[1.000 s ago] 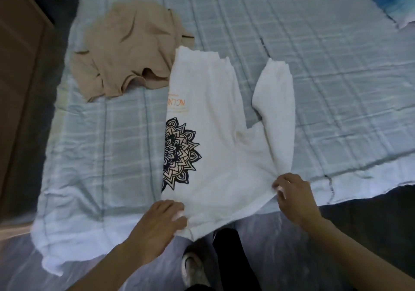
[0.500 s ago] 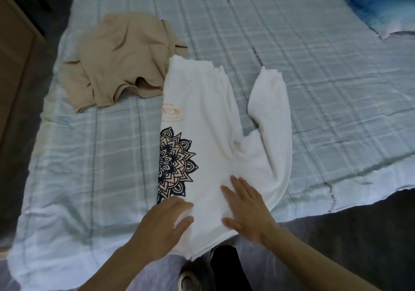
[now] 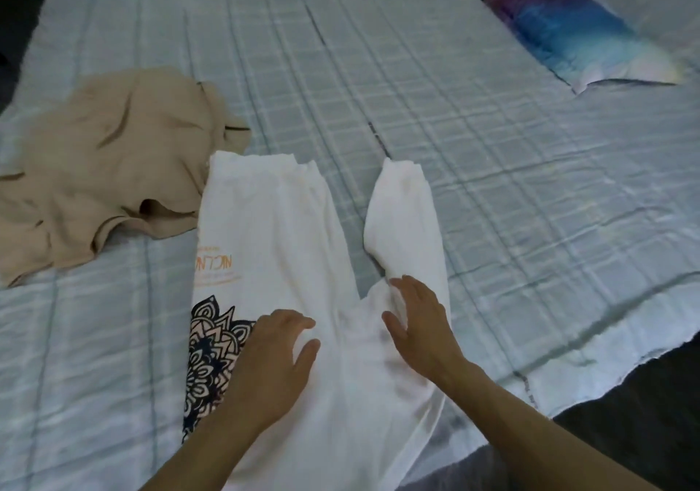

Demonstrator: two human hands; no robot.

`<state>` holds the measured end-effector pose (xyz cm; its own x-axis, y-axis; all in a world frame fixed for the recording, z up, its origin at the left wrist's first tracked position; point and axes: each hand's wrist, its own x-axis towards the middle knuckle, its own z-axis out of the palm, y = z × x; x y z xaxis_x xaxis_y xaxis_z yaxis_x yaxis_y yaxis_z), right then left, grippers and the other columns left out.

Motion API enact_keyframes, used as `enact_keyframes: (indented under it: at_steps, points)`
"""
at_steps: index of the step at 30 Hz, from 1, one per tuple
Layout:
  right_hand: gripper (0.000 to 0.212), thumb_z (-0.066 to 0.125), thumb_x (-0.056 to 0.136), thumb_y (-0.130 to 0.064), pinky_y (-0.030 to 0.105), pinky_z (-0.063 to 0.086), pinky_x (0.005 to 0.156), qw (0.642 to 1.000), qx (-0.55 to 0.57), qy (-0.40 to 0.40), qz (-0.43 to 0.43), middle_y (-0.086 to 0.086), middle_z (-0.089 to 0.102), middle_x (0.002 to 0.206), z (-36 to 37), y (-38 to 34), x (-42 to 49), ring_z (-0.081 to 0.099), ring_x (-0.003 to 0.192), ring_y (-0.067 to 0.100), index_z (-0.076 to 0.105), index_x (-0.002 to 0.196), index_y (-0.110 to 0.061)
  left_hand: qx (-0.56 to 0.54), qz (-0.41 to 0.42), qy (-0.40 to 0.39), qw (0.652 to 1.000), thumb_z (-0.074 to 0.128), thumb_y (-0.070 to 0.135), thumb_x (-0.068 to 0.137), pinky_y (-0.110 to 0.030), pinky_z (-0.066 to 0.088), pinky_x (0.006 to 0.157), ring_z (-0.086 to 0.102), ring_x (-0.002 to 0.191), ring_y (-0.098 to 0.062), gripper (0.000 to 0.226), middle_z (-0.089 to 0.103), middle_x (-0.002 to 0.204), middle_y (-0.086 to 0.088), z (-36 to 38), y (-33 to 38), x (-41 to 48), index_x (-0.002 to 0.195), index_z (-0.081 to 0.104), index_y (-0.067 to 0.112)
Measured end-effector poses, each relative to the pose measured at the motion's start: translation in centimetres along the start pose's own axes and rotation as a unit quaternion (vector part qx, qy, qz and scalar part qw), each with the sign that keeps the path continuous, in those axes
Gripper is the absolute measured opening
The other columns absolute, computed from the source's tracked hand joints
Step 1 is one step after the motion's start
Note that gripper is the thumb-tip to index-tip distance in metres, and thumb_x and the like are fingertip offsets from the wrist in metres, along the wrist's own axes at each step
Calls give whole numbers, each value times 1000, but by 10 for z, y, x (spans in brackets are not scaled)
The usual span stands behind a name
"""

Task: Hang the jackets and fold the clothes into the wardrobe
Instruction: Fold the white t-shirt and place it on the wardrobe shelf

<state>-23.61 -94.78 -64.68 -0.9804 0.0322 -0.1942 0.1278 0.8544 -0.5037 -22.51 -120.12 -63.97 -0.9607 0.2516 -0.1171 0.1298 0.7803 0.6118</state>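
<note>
A white sweatshirt (image 3: 272, 233) with a black mandala print and orange lettering lies folded lengthwise on the bed, one sleeve (image 3: 407, 218) lying out to its right. My left hand (image 3: 276, 365) rests flat on the sweatshirt's body beside the print, fingers spread. My right hand (image 3: 420, 327) lies flat, fingers straight, where the sleeve meets the body. A crumpled beige garment (image 3: 106, 180) sits on the bed to the upper left, touching the sweatshirt's top corner.
The bed is covered by a pale blue checked sheet (image 3: 492, 195). A blue and purple pillow (image 3: 572, 32) lies at the upper right. Dark floor (image 3: 651, 407) shows past the bed's near right edge.
My right hand let go of the sleeve's lower edge, came onto the sweatshirt and slid up toward the sleeve joint. My left hand slid up from the hem to beside the print.
</note>
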Motion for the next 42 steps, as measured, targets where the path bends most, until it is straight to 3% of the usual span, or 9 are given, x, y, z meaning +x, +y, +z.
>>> enact_keyframes:
  at_steps: [8,15,20,23,28,31,36,39,42]
  points:
    - [58,41,88,-47,44,27,117,997,22,42,63,8,45,148,-35,45,102,37,140,29,52,136,-17,-3,2,-18,1000,32,60,88,-19,32,95,48,116,-10,55,56,125,14,14,47,117,122,61,29]
    - [56,59,92,-41,38,29,111,995,11,12,95,9,45,144,-59,68,194,40,132,28,48,138,-12,-19,-16,-38,999,36,58,89,-25,33,108,48,125,-12,52,54,137,10,35,85,210,127,57,31]
    - [61,48,73,-64,34,46,86,989,25,29,141,5,63,111,-58,73,246,58,102,27,63,108,-17,0,-25,-57,998,45,49,98,-27,28,113,41,133,-13,43,45,147,8,50,93,252,137,49,31]
    - [37,65,83,-46,26,40,77,983,91,65,144,5,58,105,-61,70,263,55,91,19,64,102,-14,-9,-42,-62,997,43,51,98,-28,25,115,38,136,-13,45,41,150,9,55,97,265,139,46,32]
    - [12,66,90,-23,20,30,63,972,141,123,142,2,62,88,-64,75,271,53,78,15,58,85,-15,16,-34,-88,995,26,61,85,-29,22,116,37,138,-13,64,40,152,10,58,98,277,140,45,33]
    - [11,64,91,-18,21,37,68,954,190,184,145,0,59,81,-77,81,265,53,74,14,58,84,-11,39,11,-94,995,24,59,89,-34,24,117,36,139,-17,66,40,153,5,61,104,283,143,45,27]
    - [9,62,93,-15,5,37,60,899,216,314,214,-4,55,76,-120,117,250,49,67,5,55,88,-11,67,113,-109,985,26,53,90,-40,33,112,37,138,-24,65,41,153,-2,83,132,301,143,47,21]
    - [11,61,93,-16,12,34,61,894,216,263,293,0,57,85,-124,142,235,58,84,20,55,100,-10,116,126,-157,973,10,60,81,-41,30,112,26,143,-26,81,32,157,-4,108,155,308,147,38,22]
    - [48,70,88,-23,21,40,77,899,230,204,311,1,61,95,-119,152,225,60,92,19,50,128,-6,197,82,-198,957,1,65,78,-44,19,117,9,149,-31,88,16,162,-11,126,175,310,151,27,24]
